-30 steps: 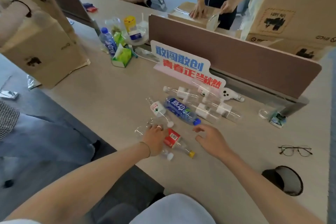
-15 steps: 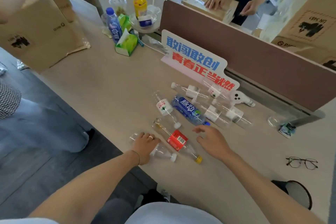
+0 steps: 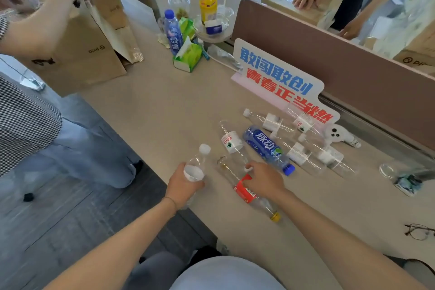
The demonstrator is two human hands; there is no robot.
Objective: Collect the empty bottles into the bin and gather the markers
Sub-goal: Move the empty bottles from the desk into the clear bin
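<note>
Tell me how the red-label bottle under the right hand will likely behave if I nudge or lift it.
The red-label bottle lies on its side on the flat table, so a sideways nudge would probably roll it. It looks clear and empty, so likely light. Its thin plastic wall may dent under the right hand.

The tabletop (image 3: 146, 110) is pale beige. One clear bottle (image 3: 255, 198) wears a red label and a yellow cap; the blue bottle (image 3: 266, 146) has a blue cap. The sign (image 3: 280, 80) shows blue and red characters on white. A tissue pack (image 3: 189, 56) is green.
</note>
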